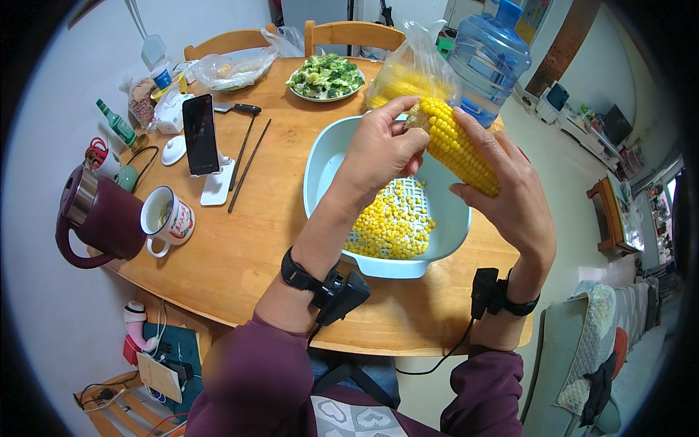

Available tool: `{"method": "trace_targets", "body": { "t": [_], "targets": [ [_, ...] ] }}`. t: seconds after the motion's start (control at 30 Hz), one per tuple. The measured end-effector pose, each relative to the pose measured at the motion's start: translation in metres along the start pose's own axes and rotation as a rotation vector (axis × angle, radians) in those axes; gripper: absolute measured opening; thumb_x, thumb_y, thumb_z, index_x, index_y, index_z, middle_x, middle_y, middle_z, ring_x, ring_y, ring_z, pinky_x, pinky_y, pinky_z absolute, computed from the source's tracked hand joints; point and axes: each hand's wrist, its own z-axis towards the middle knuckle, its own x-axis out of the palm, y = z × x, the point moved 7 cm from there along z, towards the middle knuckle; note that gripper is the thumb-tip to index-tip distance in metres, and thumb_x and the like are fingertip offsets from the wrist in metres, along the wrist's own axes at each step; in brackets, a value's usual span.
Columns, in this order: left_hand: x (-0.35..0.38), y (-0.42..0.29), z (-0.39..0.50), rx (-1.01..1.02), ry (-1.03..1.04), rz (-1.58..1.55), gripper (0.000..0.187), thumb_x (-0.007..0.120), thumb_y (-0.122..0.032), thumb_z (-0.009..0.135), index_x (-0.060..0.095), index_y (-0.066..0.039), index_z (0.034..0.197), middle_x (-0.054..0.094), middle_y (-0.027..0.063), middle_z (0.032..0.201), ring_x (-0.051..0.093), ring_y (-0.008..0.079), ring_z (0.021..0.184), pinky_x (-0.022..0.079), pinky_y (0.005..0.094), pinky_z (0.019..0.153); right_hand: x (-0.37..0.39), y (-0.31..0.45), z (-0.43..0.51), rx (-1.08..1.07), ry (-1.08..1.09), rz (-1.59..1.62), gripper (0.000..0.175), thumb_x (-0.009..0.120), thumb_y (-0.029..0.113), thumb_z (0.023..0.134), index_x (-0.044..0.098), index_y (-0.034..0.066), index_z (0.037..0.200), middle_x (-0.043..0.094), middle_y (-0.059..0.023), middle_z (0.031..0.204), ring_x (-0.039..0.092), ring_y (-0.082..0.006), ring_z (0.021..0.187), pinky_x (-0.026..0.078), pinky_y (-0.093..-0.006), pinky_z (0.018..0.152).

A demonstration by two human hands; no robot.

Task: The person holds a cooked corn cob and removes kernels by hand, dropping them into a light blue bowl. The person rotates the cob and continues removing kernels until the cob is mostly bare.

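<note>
An ear of yellow corn (456,147) is held tilted above a pale blue plastic basin (327,158). My right hand (510,180) wraps around its lower end and side. At the upper left end, where bare pale cob shows, my left hand (382,145) grips the ear with thumb and fingers. Loose corn kernels (390,226) lie on the slotted floor of the basin, mostly in its near half. Just behind the basin, a clear plastic bag (415,71) holds more yellow corn.
A plate of broccoli florets (326,79) and a blue water jug (489,60) stand at the back. To the left are a knife (237,108), chopsticks (249,164), a phone on a stand (201,136), an enamel-style mug (168,216) and a maroon kettle (104,213).
</note>
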Motion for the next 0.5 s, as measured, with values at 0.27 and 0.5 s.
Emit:
{"method": "trace_targets", "body": {
  "t": [0.27,0.5],
  "targets": [
    [-0.0015,-0.0057,-0.0009,0.004,0.012,-0.120,0.052,0.060,-0.009,0.089,0.047,0.002,0.138,0.054,-0.0019,0.071,0.049,0.0038,0.057,0.036,0.0163,0.048,-0.0026,-0.0046,0.0005,-0.044,0.006,0.101,0.093,0.083,0.001,0.065,0.045,0.0201,0.147,0.062,-0.0109,0.119,0.060,-0.0308,0.106,0.050,-0.0398,0.091],
    [0.0021,-0.0064,-0.0003,0.026,0.065,0.010,0.048,0.066,-0.019,0.094,0.052,0.001,0.135,0.062,0.0004,0.081,0.055,0.0052,0.067,0.043,0.0189,0.058,-0.0046,-0.0104,0.0008,-0.099,0.043,0.195,0.092,0.084,0.003,0.065,0.044,0.0132,0.147,0.059,-0.0116,0.133,0.058,-0.0272,0.118,0.046,-0.0377,0.102]
  ]
}}
